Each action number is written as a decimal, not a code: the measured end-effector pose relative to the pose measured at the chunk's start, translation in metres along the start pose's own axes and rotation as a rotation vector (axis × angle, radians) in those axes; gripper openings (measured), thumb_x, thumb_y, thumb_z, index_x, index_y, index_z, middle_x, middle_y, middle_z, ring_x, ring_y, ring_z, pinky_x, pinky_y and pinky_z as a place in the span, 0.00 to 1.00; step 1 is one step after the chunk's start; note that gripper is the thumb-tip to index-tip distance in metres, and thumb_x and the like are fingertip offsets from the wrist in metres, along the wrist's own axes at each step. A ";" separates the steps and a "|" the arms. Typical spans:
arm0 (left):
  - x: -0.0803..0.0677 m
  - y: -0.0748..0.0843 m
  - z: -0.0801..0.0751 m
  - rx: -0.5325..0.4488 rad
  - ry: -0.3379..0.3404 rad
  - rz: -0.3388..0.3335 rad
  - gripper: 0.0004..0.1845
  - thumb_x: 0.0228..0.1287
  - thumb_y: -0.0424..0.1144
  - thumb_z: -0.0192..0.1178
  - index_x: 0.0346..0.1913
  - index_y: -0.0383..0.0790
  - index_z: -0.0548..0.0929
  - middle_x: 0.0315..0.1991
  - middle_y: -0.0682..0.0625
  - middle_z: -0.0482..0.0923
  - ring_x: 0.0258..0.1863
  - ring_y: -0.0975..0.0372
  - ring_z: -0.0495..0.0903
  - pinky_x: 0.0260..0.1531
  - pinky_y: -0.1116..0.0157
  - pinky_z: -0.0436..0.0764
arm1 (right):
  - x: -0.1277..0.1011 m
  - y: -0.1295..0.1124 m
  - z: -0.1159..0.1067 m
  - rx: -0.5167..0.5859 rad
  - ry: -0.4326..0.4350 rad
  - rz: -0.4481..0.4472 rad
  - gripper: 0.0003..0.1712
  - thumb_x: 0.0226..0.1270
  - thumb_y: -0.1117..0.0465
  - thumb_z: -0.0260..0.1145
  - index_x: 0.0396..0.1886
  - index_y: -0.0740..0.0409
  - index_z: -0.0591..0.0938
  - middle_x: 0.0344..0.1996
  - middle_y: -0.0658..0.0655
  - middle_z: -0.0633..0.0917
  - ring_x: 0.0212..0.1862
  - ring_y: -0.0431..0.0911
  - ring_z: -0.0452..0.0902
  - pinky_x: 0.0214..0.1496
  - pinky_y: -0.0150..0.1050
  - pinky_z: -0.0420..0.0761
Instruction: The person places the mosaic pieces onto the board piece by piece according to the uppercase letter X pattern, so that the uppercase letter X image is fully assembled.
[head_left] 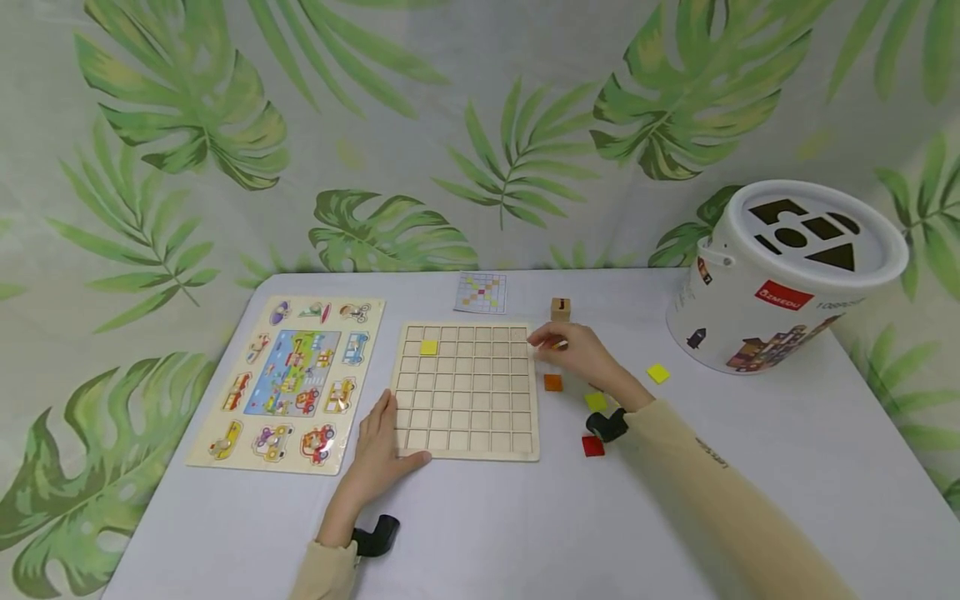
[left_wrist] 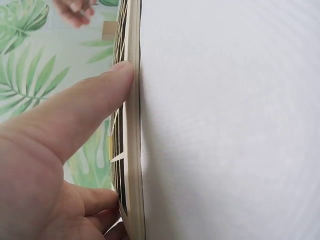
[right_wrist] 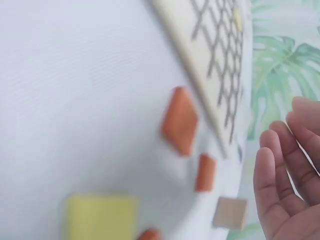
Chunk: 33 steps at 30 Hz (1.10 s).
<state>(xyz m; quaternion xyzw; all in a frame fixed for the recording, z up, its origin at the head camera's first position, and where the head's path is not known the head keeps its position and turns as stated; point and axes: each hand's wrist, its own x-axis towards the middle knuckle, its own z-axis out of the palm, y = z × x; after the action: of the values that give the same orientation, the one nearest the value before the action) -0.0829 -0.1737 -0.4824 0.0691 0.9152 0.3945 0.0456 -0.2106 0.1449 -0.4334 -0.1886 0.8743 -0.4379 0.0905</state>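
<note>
under the left hand (head_left: 378, 454), at its fingertips, lies the wooden grid board (head_left: 467, 390) flat on the white table (head_left: 787, 450) — the fingers are straight and spread, pressing on the board's near left corner, with the thumb (left_wrist: 95, 100) laid against its edge. only one cell is filled: a yellow tile (head_left: 428, 347) sits near the far left corner, well beyond those fingers, so by my reading the filling has barely begun and nearly every cell is open. just off the board's far right edge the right hand (head_left: 573, 348) rests with its fingers loosely curled and slightly apart; whether they pinch a small piece i cannot tell. near that hand's fingers lie loose tiles — an orange tile (head_left: 552, 382) just on the near side, a yellow-green tile (head_left: 596, 402) and a red tile (head_left: 592, 446) by the wrist, another yellow tile (head_left: 657, 373) further right. past the fingertips stands a small wooden cube (head_left: 560, 310), then a pattern card (head_left: 481, 292). further out sit a vehicle puzzle board (head_left: 288, 383) to the left and a shape-sorter bucket (head_left: 780, 279) to the right.
</note>
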 end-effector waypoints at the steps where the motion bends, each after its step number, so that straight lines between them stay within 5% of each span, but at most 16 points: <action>1: 0.000 0.000 0.000 0.000 0.000 -0.002 0.55 0.53 0.39 0.71 0.70 0.18 0.45 0.73 0.30 0.39 0.69 0.38 0.41 0.65 0.42 0.46 | -0.006 0.005 -0.002 -0.006 -0.003 0.010 0.13 0.63 0.71 0.64 0.47 0.69 0.81 0.44 0.63 0.83 0.44 0.52 0.76 0.51 0.47 0.77; 11: 0.001 0.000 0.000 0.004 0.001 0.002 0.55 0.53 0.40 0.71 0.70 0.18 0.45 0.73 0.30 0.38 0.69 0.38 0.41 0.64 0.42 0.47 | -0.040 0.033 -0.005 -0.023 -0.032 -0.027 0.14 0.56 0.72 0.69 0.44 0.67 0.81 0.39 0.58 0.83 0.40 0.50 0.76 0.46 0.43 0.79; 23: 0.001 0.001 0.000 0.005 0.007 -0.003 0.55 0.53 0.40 0.72 0.71 0.19 0.45 0.73 0.30 0.39 0.69 0.39 0.41 0.65 0.42 0.47 | -0.031 0.029 0.007 -0.194 -0.071 0.029 0.14 0.54 0.75 0.70 0.41 0.64 0.82 0.35 0.54 0.79 0.38 0.48 0.71 0.42 0.39 0.75; 33: 0.001 -0.001 0.002 0.008 0.013 -0.014 0.55 0.52 0.39 0.72 0.70 0.19 0.45 0.73 0.30 0.39 0.69 0.38 0.41 0.64 0.41 0.47 | -0.018 0.017 0.010 -0.141 -0.027 -0.020 0.13 0.55 0.74 0.67 0.41 0.63 0.82 0.38 0.55 0.80 0.40 0.49 0.73 0.44 0.42 0.76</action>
<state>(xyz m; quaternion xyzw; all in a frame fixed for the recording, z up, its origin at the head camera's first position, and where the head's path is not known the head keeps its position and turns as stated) -0.0838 -0.1728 -0.4843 0.0601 0.9175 0.3908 0.0422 -0.1952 0.1539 -0.4527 -0.2091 0.8999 -0.3734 0.0842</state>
